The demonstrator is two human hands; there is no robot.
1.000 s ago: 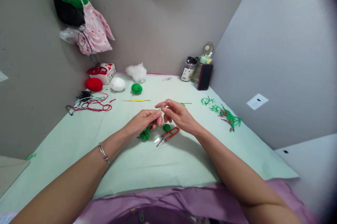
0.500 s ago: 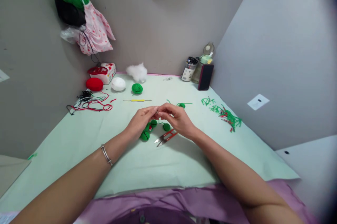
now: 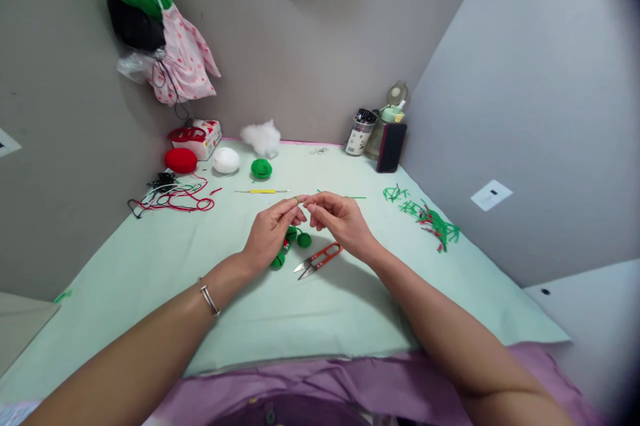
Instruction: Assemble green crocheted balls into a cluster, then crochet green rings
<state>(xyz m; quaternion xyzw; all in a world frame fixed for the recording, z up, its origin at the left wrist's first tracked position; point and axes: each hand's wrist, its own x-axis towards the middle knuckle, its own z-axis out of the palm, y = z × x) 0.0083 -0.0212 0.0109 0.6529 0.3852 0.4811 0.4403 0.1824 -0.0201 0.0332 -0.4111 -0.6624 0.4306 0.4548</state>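
Above the middle of the mat, my left hand (image 3: 270, 231) is closed in a pinch, with a bit of green yarn (image 3: 297, 200) at its index finger. My right hand (image 3: 341, 221) meets it fingertip to fingertip, its thumb and index finger pinched together; whatever lies between them is too small to make out. Just below the hands lie small green crocheted balls (image 3: 304, 240) with a little red and white among them, partly covered by my left hand. Red-handled thread snips (image 3: 319, 259) rest below my right hand, blades pointing left.
Beyond the hands lie a yellow-handled crochet hook (image 3: 263, 191), a green yarn ball (image 3: 261, 169), white yarn (image 3: 226, 161), red yarn (image 3: 181, 161) and white stuffing (image 3: 263, 138). Green yarn scraps (image 3: 434, 226) are on the right, near a phone (image 3: 391, 148). Loose cords (image 3: 175, 196) lie left.
My hands have shifted slightly, and their fingertips have drawn a little apart. One small green ball has moved left, closer to the others. The snips have stayed put.
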